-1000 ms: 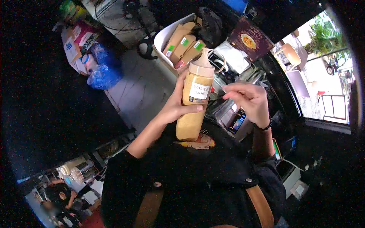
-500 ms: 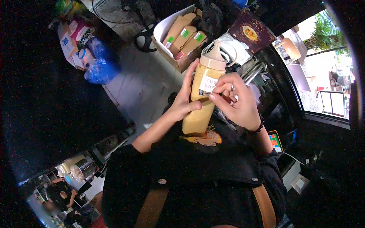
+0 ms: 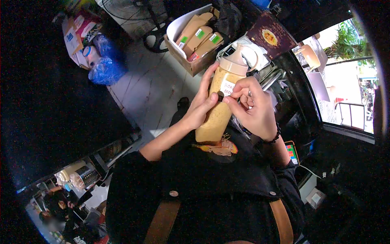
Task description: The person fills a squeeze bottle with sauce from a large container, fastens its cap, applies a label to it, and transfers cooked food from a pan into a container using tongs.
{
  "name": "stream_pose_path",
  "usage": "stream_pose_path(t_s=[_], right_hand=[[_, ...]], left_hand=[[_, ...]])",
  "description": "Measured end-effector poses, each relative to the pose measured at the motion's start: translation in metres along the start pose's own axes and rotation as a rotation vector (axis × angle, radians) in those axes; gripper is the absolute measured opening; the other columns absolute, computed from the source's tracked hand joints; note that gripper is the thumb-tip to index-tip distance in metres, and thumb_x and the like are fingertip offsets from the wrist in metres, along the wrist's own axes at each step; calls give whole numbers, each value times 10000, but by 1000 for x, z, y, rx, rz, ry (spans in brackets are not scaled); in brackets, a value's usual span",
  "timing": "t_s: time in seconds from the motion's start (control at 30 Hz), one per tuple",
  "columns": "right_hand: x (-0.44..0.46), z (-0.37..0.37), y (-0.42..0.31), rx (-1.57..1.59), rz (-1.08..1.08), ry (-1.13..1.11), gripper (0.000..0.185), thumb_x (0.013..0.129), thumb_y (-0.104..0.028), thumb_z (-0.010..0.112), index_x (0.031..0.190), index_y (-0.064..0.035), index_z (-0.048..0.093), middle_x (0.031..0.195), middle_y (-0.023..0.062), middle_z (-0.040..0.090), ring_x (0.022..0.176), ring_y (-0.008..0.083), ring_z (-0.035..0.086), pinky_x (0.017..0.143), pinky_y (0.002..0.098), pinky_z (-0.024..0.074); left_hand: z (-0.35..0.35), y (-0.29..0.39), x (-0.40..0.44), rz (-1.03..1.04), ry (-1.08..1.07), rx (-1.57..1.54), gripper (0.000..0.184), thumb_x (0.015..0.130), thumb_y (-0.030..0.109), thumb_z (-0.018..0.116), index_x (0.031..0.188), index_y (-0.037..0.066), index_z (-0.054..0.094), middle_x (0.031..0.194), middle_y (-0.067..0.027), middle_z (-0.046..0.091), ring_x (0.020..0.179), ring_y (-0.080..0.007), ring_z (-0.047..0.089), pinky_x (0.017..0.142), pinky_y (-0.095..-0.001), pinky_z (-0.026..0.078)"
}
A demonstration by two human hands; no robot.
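Observation:
A clear squeeze bottle [image 3: 214,122] filled with a grainy tan substance tilts in front of my apron, its pale nozzle cap pointing up and away. My left hand [image 3: 200,109] wraps around its left side, with the thumb pressed on the front beside a dark strip [image 3: 221,96]. On the bottle sits a white label [image 3: 227,86] with handwriting, partly covered by my right hand [image 3: 256,110]. The right thumb and forefinger pinch together at the label's lower right edge. Whether the label's edge is lifted or flat there, I cannot tell.
Beyond the bottle stands an open carton [image 3: 191,65] holding folded brown boxes. A dark red menu [image 3: 270,35] leans to its right. Blue plastic bags [image 3: 106,72] lie at the far left. A lit screen [image 3: 291,152] is near my right elbow. People work at the lower left.
The bottle has turned slightly, and its label now faces further right. My left thumb has moved up beside the label. My right fingers stay pinched at the label's edge.

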State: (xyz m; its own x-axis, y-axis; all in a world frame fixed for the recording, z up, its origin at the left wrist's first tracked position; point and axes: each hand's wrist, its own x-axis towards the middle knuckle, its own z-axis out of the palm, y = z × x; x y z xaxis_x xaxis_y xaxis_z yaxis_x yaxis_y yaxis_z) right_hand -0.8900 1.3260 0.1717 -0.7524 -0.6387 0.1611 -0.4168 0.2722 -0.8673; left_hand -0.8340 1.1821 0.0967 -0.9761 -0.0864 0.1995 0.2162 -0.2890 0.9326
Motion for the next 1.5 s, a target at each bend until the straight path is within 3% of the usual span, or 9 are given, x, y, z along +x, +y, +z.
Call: stream_pose_path(t_s=[0.27, 0.43, 0.63, 1.03, 1.23, 1.27, 1.33, 1.4, 1.5], right_hand=[[2, 4, -8, -69, 3, 1, 225, 772, -67, 666, 906, -52, 486, 642, 49, 586, 446, 74, 496, 410, 237, 384], [3, 7, -8, -141, -45, 4, 216, 776, -73, 652, 911, -61, 483, 665, 79, 601, 492, 189, 587, 446, 305, 450], [4, -4, -21, -354, -52, -75, 241, 759, -65, 649, 881, -75, 441, 620, 85, 549, 534, 280, 593, 463, 365, 456], [8, -11, -29, -512, -85, -81, 237, 743, -87, 632, 874, -75, 436, 630, 99, 558, 578, 313, 598, 514, 410, 464], [10, -29, -27, -201, 41, -221, 241, 743, -101, 656, 875, -50, 460, 693, 131, 582, 696, 333, 626, 574, 388, 490], [11, -33, -23, -197, 44, -215, 241, 743, -101, 656, 875, -50, 460, 693, 131, 582, 696, 333, 626, 574, 388, 490], [15, -40, -8, -124, -59, -329, 231, 781, -61, 642, 906, -38, 449, 670, 70, 601, 581, 81, 555, 522, 252, 448], [23, -46, 0, -58, -100, -359, 211, 783, -48, 612, 885, -31, 429, 763, 89, 650, 523, 64, 504, 456, 240, 418], [34, -62, -21, 82, 525, -667, 185, 762, -32, 561, 838, -25, 393, 914, 162, 668, 434, 65, 460, 371, 221, 346]], left_hand=[[0, 1, -1, 10, 43, 58, 671, 910, 348, 462, 1415, 45, 140, 1445, -150, 203, 1343, -271, 191, 1087, -360, 144], [-1, 2, -1, 38, 64, 131, 601, 926, 271, 441, 1409, 45, 166, 1437, -151, 217, 1336, -260, 207, 1083, -356, 158], [-1, -2, -3, 38, 89, 102, 569, 927, 218, 431, 1409, 45, 182, 1439, -134, 221, 1330, -244, 214, 1082, -347, 166], [2, -4, -5, 33, 74, 100, 581, 915, 180, 450, 1414, 40, 187, 1445, -134, 215, 1338, -233, 203, 1082, -341, 167], [5, 2, -8, -34, 98, 17, 578, 916, 163, 451, 1413, 35, 186, 1435, -144, 235, 1326, -220, 226, 1072, -329, 185], [6, 4, -9, -55, 103, 18, 578, 914, 151, 453, 1413, 35, 187, 1432, -148, 240, 1317, -219, 243, 1066, -329, 199], [10, 7, -11, -82, 94, 27, 578, 912, 140, 456, 1413, 35, 187, 1429, -151, 246, 1309, -219, 261, 1061, -328, 213], [15, 12, -10, -37, 117, 109, 579, 909, 124, 463, 1411, 33, 189, 1419, -155, 268, 1290, -228, 300, 1052, -331, 238], [15, 12, -12, -68, 115, 118, 580, 909, 125, 468, 1410, 29, 192, 1412, -161, 288, 1279, -236, 319, 1047, -332, 248]])
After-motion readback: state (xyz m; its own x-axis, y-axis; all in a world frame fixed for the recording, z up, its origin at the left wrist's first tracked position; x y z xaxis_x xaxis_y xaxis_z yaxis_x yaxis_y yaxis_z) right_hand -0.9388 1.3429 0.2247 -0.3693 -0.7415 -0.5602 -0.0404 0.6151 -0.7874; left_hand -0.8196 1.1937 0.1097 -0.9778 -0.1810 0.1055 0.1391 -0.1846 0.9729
